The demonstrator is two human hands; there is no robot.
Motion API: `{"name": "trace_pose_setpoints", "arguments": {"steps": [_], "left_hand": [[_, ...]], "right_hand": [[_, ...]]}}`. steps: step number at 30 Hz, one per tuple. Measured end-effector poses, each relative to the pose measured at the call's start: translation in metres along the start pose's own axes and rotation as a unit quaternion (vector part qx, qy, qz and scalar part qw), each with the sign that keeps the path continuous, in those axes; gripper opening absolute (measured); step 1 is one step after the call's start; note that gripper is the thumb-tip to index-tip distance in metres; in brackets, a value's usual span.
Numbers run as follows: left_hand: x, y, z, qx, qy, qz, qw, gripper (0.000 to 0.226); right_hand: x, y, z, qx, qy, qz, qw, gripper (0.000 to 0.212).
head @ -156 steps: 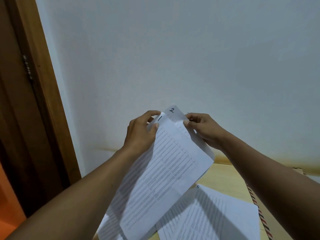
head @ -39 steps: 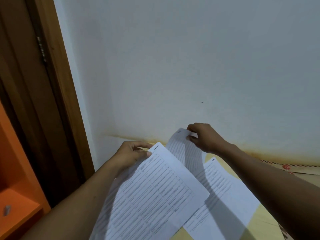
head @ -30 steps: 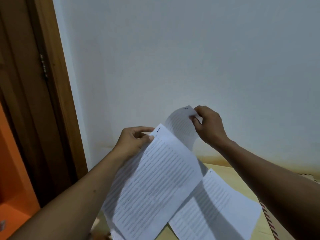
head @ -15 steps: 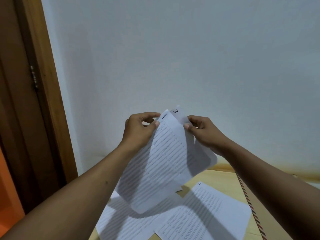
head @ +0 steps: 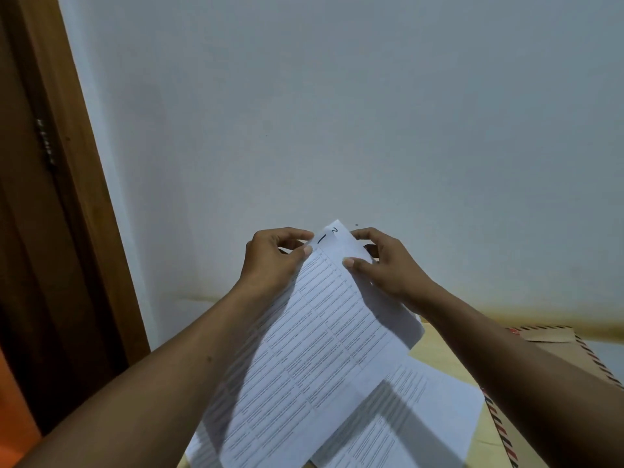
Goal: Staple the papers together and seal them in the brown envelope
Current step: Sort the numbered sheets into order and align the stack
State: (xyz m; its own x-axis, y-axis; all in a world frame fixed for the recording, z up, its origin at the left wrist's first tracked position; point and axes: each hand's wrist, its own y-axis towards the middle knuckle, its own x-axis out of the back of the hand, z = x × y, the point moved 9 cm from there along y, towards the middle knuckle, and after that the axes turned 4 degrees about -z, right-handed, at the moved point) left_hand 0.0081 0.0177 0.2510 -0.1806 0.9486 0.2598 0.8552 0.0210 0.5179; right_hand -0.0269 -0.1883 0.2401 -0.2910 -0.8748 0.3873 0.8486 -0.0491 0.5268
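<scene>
I hold a small stack of printed white papers (head: 317, 352) lifted off the table. The front sheet is marked "1" and a sheet behind it shows "2" at the top corner. My left hand (head: 273, 261) pinches the stack's top left corner. My right hand (head: 381, 265) grips the sheets behind at the top right, thumb on the front. Another printed sheet (head: 429, 410) lies flat on the wooden table (head: 435, 349). The brown envelope (head: 553, 346) with a red-and-dark striped border lies at the right, its flap open. No stapler is in view.
A white wall (head: 337, 113) rises directly behind the table. A brown wooden door frame (head: 67, 197) stands at the left, with an orange surface (head: 13, 417) in the lower left corner.
My right hand brought a sheet from the table up behind the stack in my left hand. The top corner behind sheet "1" showed a different number half a second ago and now reads "2".
</scene>
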Motion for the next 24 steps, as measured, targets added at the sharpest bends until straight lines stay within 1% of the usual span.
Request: {"name": "trace_pose_setpoints", "arguments": {"steps": [2,7,14,19,21,24], "left_hand": [[-0.001,-0.002,0.006,0.008,0.008,0.01,1.0,0.017],[-0.003,-0.004,0.019,0.023,0.024,0.029,0.999,0.019],[-0.006,-0.007,0.039,0.065,0.025,0.031,0.997,0.018],[-0.015,-0.009,0.056,0.106,0.031,0.091,0.99,0.021],[-0.014,-0.011,0.058,0.1,0.025,0.077,0.992,0.019],[-0.005,-0.012,0.057,0.084,0.008,0.015,0.996,0.019]], "right_hand": [[-0.006,-0.002,-0.004,-0.003,-0.008,0.004,1.0,0.033],[-0.022,-0.004,-0.014,-0.015,0.0,0.042,0.999,0.034],[-0.028,-0.006,-0.023,-0.018,0.002,0.039,0.999,0.033],[-0.038,-0.009,-0.028,-0.013,0.002,0.062,0.998,0.034],[-0.041,-0.009,-0.031,-0.016,0.002,0.071,0.997,0.034],[-0.04,-0.006,-0.039,-0.028,-0.03,0.063,0.997,0.037]]}}
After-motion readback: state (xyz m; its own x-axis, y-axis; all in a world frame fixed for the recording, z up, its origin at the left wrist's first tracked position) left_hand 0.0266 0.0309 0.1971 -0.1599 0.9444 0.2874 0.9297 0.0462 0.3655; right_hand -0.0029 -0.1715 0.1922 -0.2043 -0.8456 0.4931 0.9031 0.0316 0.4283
